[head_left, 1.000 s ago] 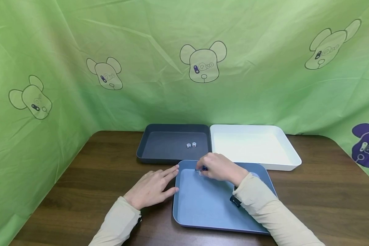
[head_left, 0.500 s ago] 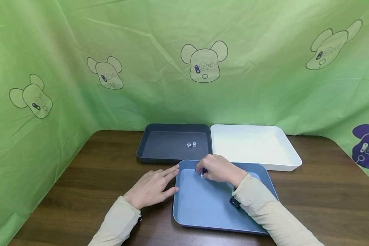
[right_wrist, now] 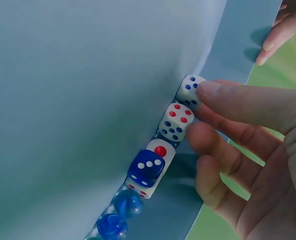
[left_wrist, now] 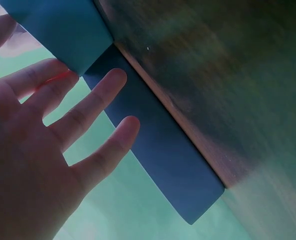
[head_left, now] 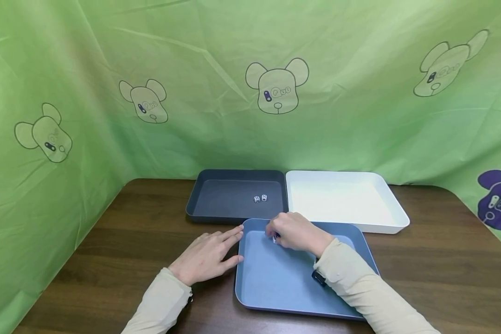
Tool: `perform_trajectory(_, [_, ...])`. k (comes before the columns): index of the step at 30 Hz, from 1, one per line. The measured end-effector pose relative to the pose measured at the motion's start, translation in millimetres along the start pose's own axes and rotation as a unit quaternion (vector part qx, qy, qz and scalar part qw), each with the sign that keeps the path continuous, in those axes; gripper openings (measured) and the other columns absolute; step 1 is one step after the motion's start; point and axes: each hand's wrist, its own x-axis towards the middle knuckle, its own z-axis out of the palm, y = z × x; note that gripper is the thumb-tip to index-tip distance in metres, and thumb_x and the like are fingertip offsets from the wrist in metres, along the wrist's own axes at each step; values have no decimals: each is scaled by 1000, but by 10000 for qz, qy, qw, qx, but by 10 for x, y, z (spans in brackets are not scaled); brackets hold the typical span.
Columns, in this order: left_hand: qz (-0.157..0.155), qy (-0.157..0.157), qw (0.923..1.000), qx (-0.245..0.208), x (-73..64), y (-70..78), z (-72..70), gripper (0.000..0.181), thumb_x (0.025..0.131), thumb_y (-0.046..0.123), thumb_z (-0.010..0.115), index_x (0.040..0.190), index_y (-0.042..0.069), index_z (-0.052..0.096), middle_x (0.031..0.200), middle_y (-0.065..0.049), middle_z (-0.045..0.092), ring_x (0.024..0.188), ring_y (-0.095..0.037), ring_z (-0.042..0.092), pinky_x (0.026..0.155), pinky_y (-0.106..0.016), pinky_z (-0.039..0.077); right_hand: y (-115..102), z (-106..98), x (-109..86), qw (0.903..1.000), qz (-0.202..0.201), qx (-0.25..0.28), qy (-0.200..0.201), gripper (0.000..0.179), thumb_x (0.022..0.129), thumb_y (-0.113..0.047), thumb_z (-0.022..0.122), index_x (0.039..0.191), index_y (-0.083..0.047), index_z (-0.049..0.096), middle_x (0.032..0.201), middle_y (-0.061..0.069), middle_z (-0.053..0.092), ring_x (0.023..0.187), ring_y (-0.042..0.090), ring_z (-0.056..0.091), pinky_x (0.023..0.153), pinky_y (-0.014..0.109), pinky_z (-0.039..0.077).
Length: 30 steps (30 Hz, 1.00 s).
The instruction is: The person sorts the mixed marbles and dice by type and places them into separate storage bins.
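My right hand (head_left: 296, 233) reaches into the far left part of the blue tray (head_left: 284, 278). In the right wrist view, its thumb and index finger pinch a white die (right_wrist: 188, 91) at the end of a row along the tray wall. Beside that die lie another white die (right_wrist: 176, 121), a white die with a red dot (right_wrist: 160, 150), a blue die (right_wrist: 147, 168) overlapping it, and blue marbles (right_wrist: 128, 202). My left hand (head_left: 206, 256) has its fingers spread and extended, fingertips at the tray's left rim.
Behind the blue tray stand a dark grey tray (head_left: 221, 199) holding two white dice (head_left: 260, 198), and a white tray (head_left: 338, 195) to its right. All rest on a brown wooden table (head_left: 121, 241). A green printed cloth (head_left: 200, 130) hangs behind and at the sides.
My right hand has shifted slightly toward the body within the blue tray, its fingers staying at the dice. My left hand has stayed at the rim.
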Motion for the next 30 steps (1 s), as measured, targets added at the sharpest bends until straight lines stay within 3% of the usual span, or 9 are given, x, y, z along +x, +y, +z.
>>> perform_trajectory(22, [-59, -78, 9999, -44, 2, 1, 5, 56, 102, 40, 59, 145, 3, 56, 154, -8, 47, 121, -30, 62, 94, -50, 51, 41, -205, 113, 9991, -258, -190, 290, 15, 79, 3, 80, 91, -5, 79, 87, 4, 75, 79, 19, 71, 69, 33, 58])
perform_trajectory(30, [-68, -77, 9999, -52, 8, 11, -1, 56, 102, 39, 59, 145, 3, 56, 154, -8, 47, 120, -30, 63, 94, -50, 52, 61, -284, 151, 9991, -167, -183, 338, 15, 81, 4, 78, 93, -5, 79, 88, 4, 75, 79, 18, 72, 69, 32, 58])
